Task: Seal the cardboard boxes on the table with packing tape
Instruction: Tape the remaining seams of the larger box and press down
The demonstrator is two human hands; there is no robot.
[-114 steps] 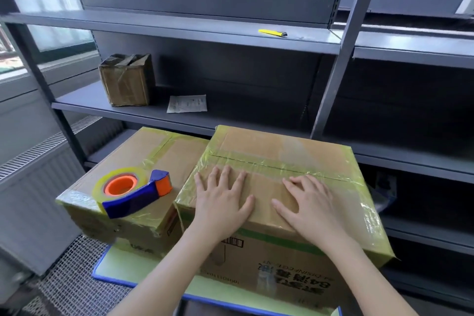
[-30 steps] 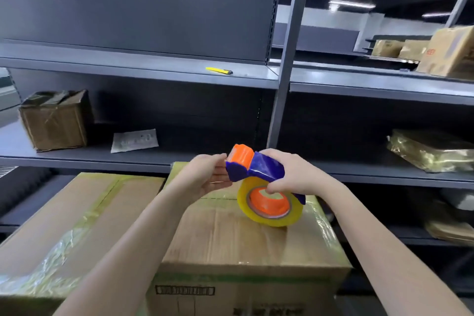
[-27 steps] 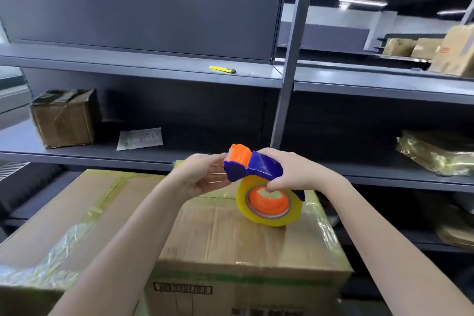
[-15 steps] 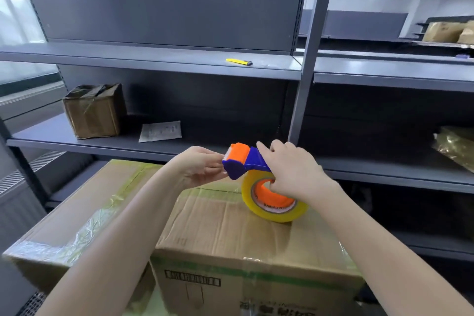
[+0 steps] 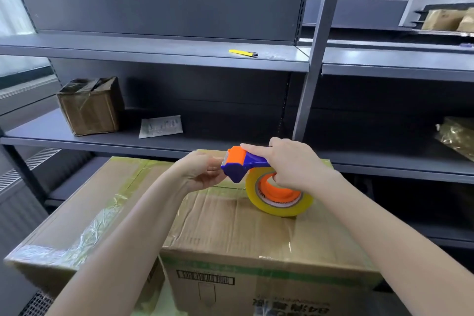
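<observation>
Two cardboard boxes stand side by side in front of me. The right box (image 5: 230, 228) has a crumpled top with tape along its edges. The left box (image 5: 84, 208) carries yellowish tape strips. Above the right box's far half I hold a blue and orange tape dispenser (image 5: 246, 164) with a yellow tape roll (image 5: 279, 202). My right hand (image 5: 295, 164) grips its handle, forefinger stretched along the top. My left hand (image 5: 202, 174) pinches at the dispenser's orange cutter end; the tape end itself is too small to make out.
A grey metal shelf rack stands right behind the boxes. On its middle shelf sit a small taped carton (image 5: 89, 105) and a paper slip (image 5: 161, 126). A yellow utility knife (image 5: 242, 53) lies on the upper shelf. A shiny wrapped parcel (image 5: 459, 136) lies at the right.
Earlier both palms pressed flat on the right box with the dispenser lying on the left box. Now both hands hold the dispenser over the right box; the view has swung slightly left.
</observation>
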